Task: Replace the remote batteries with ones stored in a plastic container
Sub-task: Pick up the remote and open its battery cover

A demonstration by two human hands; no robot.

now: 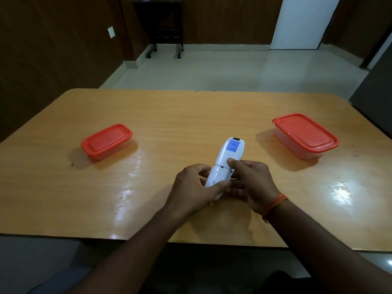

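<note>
A white remote (228,154) with a blue label lies back side up near the middle of the wooden table (191,115), its far end pointing away from me. My left hand (194,187) grips its near end, thumb lying across the battery cover. My right hand (252,183) holds the remote from the right, thumb pressed at the seam of the cover. Two clear plastic containers with red lids stand closed: a smaller one (106,141) on the left and a larger one (305,134) on the right. Their contents are hidden.
The table's near edge runs just below my forearms. An orange thread band (273,205) circles my right wrist. Beyond the table lie a pale tiled floor, a dark wheeled stand (165,28) at the back wall and a white door (301,22).
</note>
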